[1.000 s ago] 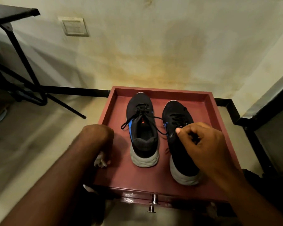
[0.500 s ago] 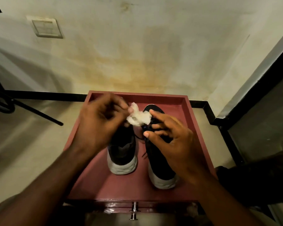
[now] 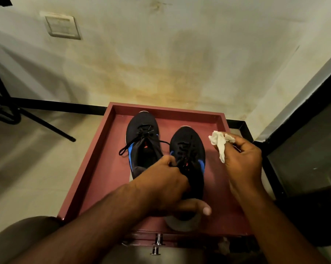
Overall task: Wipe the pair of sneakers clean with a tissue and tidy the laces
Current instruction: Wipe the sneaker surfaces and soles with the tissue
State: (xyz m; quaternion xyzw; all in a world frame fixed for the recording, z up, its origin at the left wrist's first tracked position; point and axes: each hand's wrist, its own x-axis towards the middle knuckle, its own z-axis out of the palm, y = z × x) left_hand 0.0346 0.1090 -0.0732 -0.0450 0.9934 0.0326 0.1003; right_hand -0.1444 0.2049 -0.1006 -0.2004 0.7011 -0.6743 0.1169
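Tissue's switched hands! The right hand [image 3: 242,159] now pinches the crumpled tissue [image 3: 220,144] between thumb and fingertips, held up just right of the right sneaker [image 3: 189,147]. Half a second ago the left hand [image 3: 166,185] had it; now that hand is clamped on the right sneaker's collar and heel, steadying it. The left sneaker [image 3: 141,134] sits alongside on the red tray [image 3: 103,168], laces trailing loose. Looks like wiping comes next.

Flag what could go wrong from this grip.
1. The left hand grips the right sneaker at its collar; its heel sits at the red tray's near edge and could slide off.
2. The left sneaker's loose laces could snag.
3. The crumpled tissue, pinched in the right hand, could tear.
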